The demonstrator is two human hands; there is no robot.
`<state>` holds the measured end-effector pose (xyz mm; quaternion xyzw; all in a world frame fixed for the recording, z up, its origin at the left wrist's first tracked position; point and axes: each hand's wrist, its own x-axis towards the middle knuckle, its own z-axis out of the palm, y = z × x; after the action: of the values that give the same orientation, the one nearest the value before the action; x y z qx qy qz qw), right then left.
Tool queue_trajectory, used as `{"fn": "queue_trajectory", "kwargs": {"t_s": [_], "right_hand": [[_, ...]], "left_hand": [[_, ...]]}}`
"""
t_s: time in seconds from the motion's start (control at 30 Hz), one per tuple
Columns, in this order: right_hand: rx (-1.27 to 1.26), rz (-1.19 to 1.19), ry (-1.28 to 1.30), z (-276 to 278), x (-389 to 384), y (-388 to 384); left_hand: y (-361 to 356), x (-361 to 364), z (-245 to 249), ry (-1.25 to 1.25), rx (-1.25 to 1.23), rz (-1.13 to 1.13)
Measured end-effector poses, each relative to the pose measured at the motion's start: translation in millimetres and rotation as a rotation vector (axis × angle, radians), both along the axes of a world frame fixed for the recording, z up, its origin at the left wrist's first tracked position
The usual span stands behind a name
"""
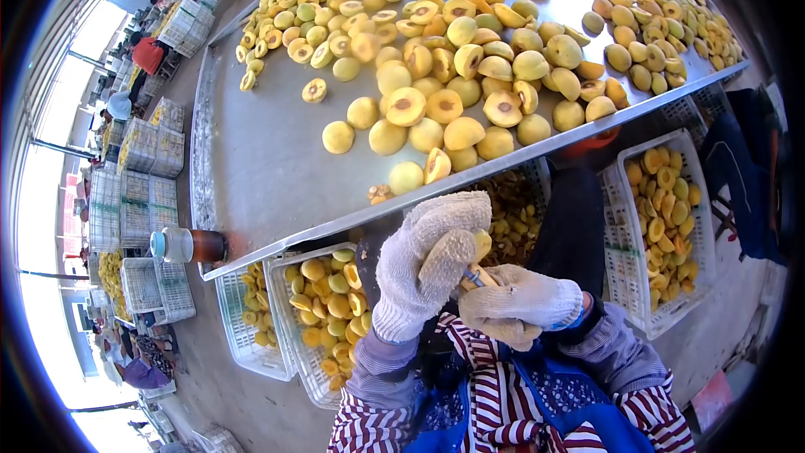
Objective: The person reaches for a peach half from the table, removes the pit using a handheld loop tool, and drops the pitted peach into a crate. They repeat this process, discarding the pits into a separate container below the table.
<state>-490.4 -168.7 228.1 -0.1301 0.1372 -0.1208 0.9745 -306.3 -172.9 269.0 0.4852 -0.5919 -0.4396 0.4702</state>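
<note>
Both of my hands wear pale knitted gloves and meet in front of my body, below the table's near edge. My left hand (432, 256) is closed around a yellow peach piece (482, 244), mostly hidden by the fingers. Closed on a small tool with a light wooden handle (478, 277), my right hand (521, 304) holds it against the peach; the working end is hidden. Halved yellow peaches (444, 105), many with brown centres, lie heaped on the metal table (260, 168) just beyond my hands.
Beneath the table edge stand white crates of peach halves, one at left (289, 319) and one at right (625, 260). Peach scraps (511, 218) lie below my hands. A jar of dark liquid (189, 245) is at the table's left corner. Stacked crates (151, 147) and people fill the far left.
</note>
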Motion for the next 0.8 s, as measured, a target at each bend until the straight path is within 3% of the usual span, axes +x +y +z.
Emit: {"fn": "queue_trajectory", "kwargs": {"t_s": [0.03,0.13,0.17,0.3,0.4,0.43,0.47,0.5,0.57,0.67,0.7,0.73,0.8], "right_hand": [[0.003,0.074,-0.140,2.4,-5.6,-1.7],[-0.046,0.126,-0.027,7.4,-8.9,-2.7],[0.148,0.134,-0.236,-5.9,-6.5,-0.6],[0.081,0.096,-0.148,-11.6,-8.3,2.9],[0.004,0.085,-0.020,1.9,-11.6,-3.2],[0.003,0.102,-0.011,2.3,-10.3,-4.9],[0.001,0.118,-0.003,2.3,-8.6,-6.3],[0.315,0.110,-0.420,-27.1,2.3,4.7],[0.427,0.078,-0.672,-58.0,12.3,24.3],[0.285,0.048,-0.497,-30.6,1.5,12.1],[0.244,0.036,-0.458,-23.8,1.3,8.7],[0.203,0.025,-0.420,-18.7,2.1,6.9],[0.176,0.025,-0.358,-9.3,2.4,2.9]], "left_hand": [[-9.3,0.3,1.5,-0.154,-0.297,-0.045],[-14.4,-0.1,8.5,-0.196,-0.436,-0.097],[-13.7,-0.8,6.5,-0.192,-0.432,-0.090],[-13.9,-7.9,1.5,-0.196,-0.539,-0.033],[-9.6,-11.0,7.8,0.094,0.162,-0.047],[-8.4,-10.2,5.2,0.153,0.273,-0.033],[-10.6,-8.7,2.7,0.021,0.058,-0.028],[-12.7,-7.0,-0.8,-0.110,-0.153,-0.024],[-15.5,-6.1,-6.4,-0.224,-0.516,-0.012],[-16.2,-9.5,-10.0,-0.152,-0.500,0.008],[-9.3,-9.2,-7.1,0.102,-0.056,-0.084],[-9.0,-10.2,-0.9,0.509,0.225,-0.206],[-5.4,-14.4,7.5,0.735,0.391,-0.184]]}}
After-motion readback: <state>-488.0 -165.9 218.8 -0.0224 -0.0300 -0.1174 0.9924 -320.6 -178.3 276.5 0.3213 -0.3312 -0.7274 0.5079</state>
